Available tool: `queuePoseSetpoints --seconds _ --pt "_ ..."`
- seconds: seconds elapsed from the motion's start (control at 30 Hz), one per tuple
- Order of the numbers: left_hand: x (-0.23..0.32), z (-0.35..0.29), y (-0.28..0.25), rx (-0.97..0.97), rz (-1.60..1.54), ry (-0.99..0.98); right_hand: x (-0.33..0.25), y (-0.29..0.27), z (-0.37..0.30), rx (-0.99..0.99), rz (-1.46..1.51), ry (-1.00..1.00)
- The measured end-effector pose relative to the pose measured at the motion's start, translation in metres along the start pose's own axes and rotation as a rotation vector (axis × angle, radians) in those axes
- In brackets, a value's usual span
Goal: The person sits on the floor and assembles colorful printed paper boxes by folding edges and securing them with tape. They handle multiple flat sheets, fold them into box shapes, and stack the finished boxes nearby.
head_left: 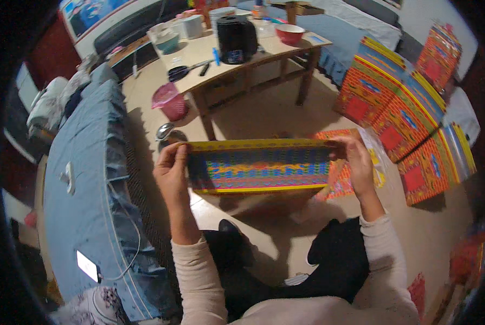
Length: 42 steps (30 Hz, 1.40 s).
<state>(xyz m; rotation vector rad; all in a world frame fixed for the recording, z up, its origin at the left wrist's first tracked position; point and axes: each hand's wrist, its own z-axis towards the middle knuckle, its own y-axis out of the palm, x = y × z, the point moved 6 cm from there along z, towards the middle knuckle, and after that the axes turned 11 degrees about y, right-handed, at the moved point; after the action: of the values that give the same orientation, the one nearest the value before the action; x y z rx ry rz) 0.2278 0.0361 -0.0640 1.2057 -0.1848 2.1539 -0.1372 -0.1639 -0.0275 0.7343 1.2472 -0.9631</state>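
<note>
While the person sits on the floor, the left hand (171, 169) and right hand (356, 157) pinch the two ends of a colourful patterned box (259, 166), fingers clamped on its edges, above the knees. Behind it lies perhaps a flat patterned sheet (344, 179). Farther right stand similar boxes (405, 116); beyond, a wooden table (210, 54).

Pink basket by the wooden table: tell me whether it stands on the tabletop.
No, the pink basket stands on the floor beside the wooden table's leg.
</note>
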Motion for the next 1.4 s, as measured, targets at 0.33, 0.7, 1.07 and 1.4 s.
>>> queuePoseSetpoints --seconds 0.33,0.7,1.07,1.4 --pt "-0.006 -0.002 0.002 -0.016 0.009 -0.044 0.013 -0.011 0.006 -0.043 -0.026 0.031" --pt "-0.004 -0.002 0.000 -0.022 0.009 -0.015 0.022 -0.014 0.005 -0.013 -0.018 0.046" --pt "-0.006 -0.003 0.001 -0.011 -0.024 -0.041 0.016 -0.009 -0.001 -0.016 0.137 0.057" --pt "-0.005 -0.002 0.002 -0.030 -0.045 -0.009 0.037 -0.015 0.005 -0.026 0.284 0.132"
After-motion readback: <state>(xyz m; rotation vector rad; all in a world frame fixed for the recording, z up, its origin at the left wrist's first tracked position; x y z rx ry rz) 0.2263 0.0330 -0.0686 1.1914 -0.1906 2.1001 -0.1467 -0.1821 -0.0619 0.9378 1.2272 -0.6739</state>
